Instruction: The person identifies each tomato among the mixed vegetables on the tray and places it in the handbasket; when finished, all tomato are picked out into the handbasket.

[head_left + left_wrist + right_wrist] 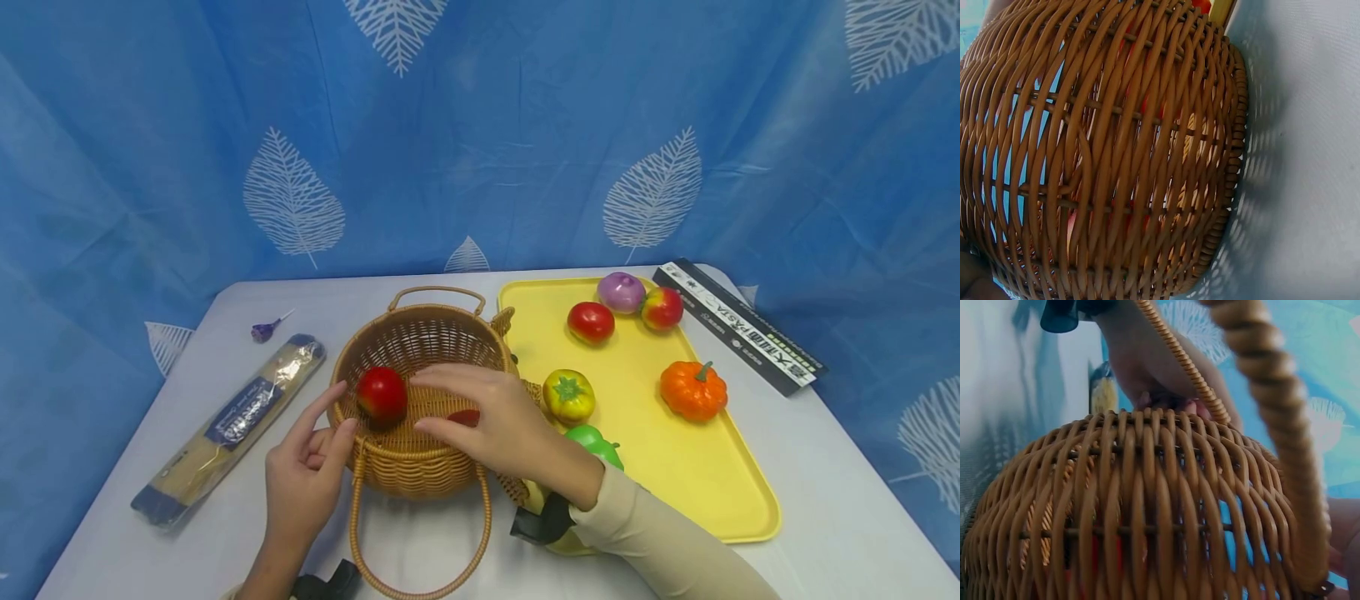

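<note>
A brown wicker basket (416,475) stands between both hands, one handle folded down toward the front. Inside at its left lies a red toy apple (382,393). Another red piece (467,417) shows only partly beneath my right hand (502,417), so its kind is unclear. That hand reaches over the right rim, thumb and fingers spread apart inside the basket. At the left rim is my left hand (307,467), index finger and thumb extended against the wicker, other fingers bent. The left wrist view is mostly filled by the basket's woven wall (1116,150); red shows through its gaps.
A yellow tray (720,483) at right bears a purple onion (621,292), a red tomato (591,322), a red-yellow fruit (662,308), a pumpkin (693,392), a yellow-green fruit (568,396) and a green pepper (592,440). Nearby lie a pasta box (738,325), a noodle pack (232,425) and a lollipop (264,332).
</note>
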The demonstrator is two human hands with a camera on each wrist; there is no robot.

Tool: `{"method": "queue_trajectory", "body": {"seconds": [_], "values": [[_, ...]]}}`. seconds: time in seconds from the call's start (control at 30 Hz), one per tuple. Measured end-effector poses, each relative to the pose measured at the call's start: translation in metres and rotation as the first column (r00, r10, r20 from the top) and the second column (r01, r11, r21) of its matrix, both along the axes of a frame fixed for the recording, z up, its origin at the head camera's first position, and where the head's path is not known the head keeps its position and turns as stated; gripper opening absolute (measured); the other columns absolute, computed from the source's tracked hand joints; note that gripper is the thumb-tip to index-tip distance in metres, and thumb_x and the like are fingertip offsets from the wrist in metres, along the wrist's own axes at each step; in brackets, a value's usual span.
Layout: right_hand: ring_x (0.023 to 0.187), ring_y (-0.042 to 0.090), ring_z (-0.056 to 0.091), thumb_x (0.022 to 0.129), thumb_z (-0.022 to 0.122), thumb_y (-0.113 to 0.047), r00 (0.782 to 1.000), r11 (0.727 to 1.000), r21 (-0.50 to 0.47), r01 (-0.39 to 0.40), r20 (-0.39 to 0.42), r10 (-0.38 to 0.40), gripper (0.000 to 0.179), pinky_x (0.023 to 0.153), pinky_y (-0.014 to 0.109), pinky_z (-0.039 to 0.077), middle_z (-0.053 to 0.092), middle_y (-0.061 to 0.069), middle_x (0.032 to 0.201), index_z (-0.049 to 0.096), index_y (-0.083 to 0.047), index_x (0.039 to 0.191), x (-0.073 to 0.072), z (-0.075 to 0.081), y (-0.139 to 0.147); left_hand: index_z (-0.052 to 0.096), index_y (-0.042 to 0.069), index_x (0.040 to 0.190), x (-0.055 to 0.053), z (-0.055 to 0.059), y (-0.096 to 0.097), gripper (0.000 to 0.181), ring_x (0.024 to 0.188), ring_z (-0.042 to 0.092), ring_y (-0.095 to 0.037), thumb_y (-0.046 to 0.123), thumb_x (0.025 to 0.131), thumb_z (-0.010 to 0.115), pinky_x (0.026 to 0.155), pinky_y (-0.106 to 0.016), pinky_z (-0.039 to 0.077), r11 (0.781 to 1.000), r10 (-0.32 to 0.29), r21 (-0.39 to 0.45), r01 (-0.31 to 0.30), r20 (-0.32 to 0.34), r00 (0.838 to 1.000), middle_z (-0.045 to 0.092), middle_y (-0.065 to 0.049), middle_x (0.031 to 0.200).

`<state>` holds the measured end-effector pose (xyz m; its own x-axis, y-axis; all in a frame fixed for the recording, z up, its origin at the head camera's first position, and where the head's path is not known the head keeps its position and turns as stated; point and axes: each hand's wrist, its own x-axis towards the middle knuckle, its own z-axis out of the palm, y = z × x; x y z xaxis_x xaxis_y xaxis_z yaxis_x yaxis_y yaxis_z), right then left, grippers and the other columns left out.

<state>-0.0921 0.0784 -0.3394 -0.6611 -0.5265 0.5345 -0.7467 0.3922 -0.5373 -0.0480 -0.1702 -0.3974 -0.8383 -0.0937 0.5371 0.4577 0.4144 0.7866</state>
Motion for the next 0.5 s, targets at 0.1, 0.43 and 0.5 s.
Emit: {"method": "queue_trajectory", "body": {"seconds": [0.1,0.43,0.5], "values": [[0.123,0.013,0.062,0.092,0.08,-0.027,1.0,0.996,-0.089,-0.014,0.005,0.015,0.038,0.101,0.028,0.05,0.069,-0.003,0.129,0.072,-0.015,0.127,-0.002,0.002,0.005,0.063,0.008,0.139,0.0,0.0,0.0,0.05,0.041,0.023,0.0,-0.008,0.091,0.069,0.036,-0.015,0.018,1.0,0.005,-0.003,-0.005,-0.01,1.0,0.03,0.007,0.049],[0.104,0.013,0.069,0.089,0.082,-0.013,0.997,0.976,-0.211,0.049,0.07,-0.035,0.04,0.089,0.036,0.058,0.07,-0.002,0.126,0.072,-0.012,0.127,-0.001,0.022,0.042,0.063,0.007,0.139,0.0,-0.001,0.0,0.051,0.042,0.023,0.001,-0.009,0.091,0.068,0.036,-0.015,0.018,1.0,-0.007,-0.002,0.007,-0.03,1.0,0.03,0.008,0.049],[0.103,0.015,0.069,0.089,0.081,-0.013,0.993,0.974,-0.212,0.079,0.102,-0.058,0.04,0.089,0.037,0.058,0.07,-0.003,0.126,0.072,-0.013,0.128,0.0,0.023,0.052,0.063,0.007,0.139,0.0,-0.001,0.0,0.051,0.042,0.023,0.002,-0.01,0.091,0.068,0.036,-0.015,0.018,1.0,-0.009,-0.004,0.009,-0.038,0.999,0.03,0.008,0.049]]}}
